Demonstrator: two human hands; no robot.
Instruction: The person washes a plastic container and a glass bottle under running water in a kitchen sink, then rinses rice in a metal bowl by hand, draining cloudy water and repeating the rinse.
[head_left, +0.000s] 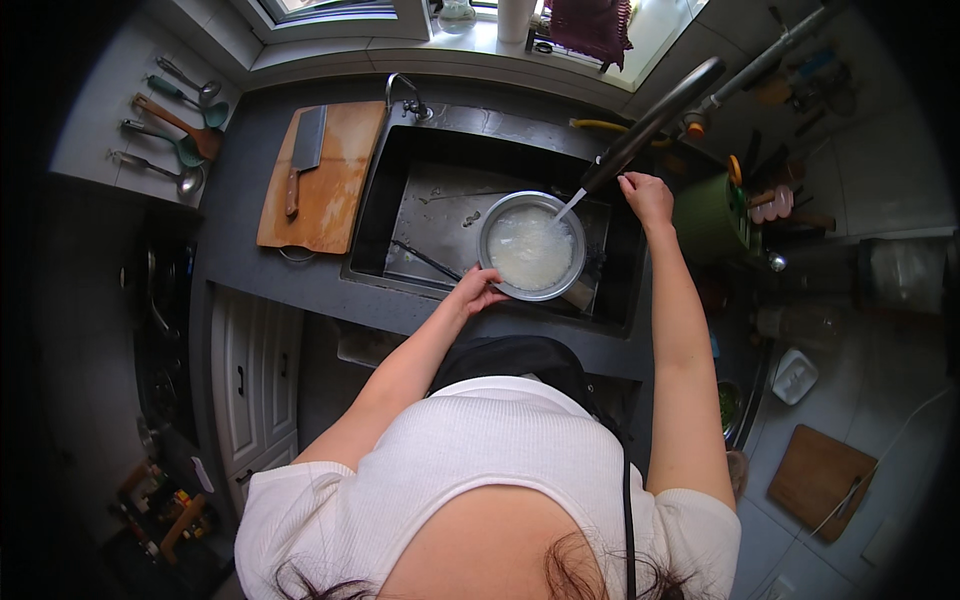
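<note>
My left hand (478, 291) grips the near left rim of a round metal pot (493, 278) over the sink (450, 187). Cloudy whitish water, with what looks like rice (529, 251) in it, fills much of the pot. A stream of water runs into it from the dark spout of a large faucet (637, 127). My right hand (646, 196) is closed beside that spout, its fingertips near the faucet's underside; whether they hold a lever is hidden.
Left of the sink, a cleaver (306, 142) lies on a wooden cutting board (341, 172). A small curved tap (409, 97) stands behind the sink. Ladles and spatulas (187, 142) hang on the left wall. A green container (709, 217) with utensils stands at the right.
</note>
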